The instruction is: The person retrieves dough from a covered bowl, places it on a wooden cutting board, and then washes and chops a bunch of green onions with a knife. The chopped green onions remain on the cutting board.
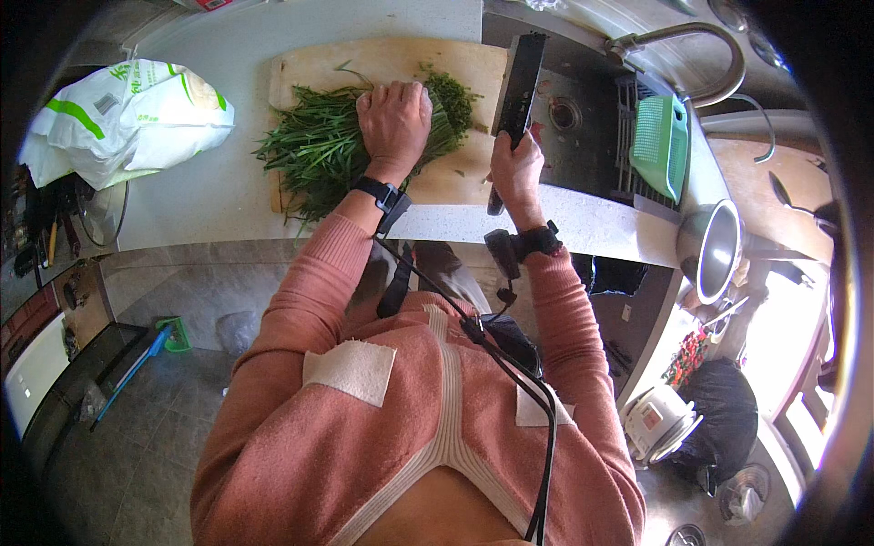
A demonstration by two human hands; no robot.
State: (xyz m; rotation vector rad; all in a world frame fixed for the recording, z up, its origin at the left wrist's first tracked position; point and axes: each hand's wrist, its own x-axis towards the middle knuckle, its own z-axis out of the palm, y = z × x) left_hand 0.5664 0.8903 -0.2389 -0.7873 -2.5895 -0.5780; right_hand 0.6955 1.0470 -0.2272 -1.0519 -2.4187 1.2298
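Observation:
My left hand (pixel 396 126) presses down with curled fingers on a bunch of long, thin green leaves (pixel 314 140), which look like chives. The bunch lies across a wooden cutting board (pixel 437 54), its loose ends spreading left over the board's edge. Finely chopped green bits (pixel 454 92) are heaped at the right end of the bunch. In my right hand (pixel 517 167) is the handle of a dark-bladed cleaver (pixel 522 82). Its blade is over the board's right edge beside the sink, apart from the leaves.
A steel sink (pixel 580 157) with a curved faucet (pixel 730 54) adjoins the board. It holds a green plastic basket (pixel 661 147) on a rack. A metal bowl (pixel 710 252) stands farther right. A white plastic bag (pixel 136 123) sits on the left of the counter (pixel 198 184).

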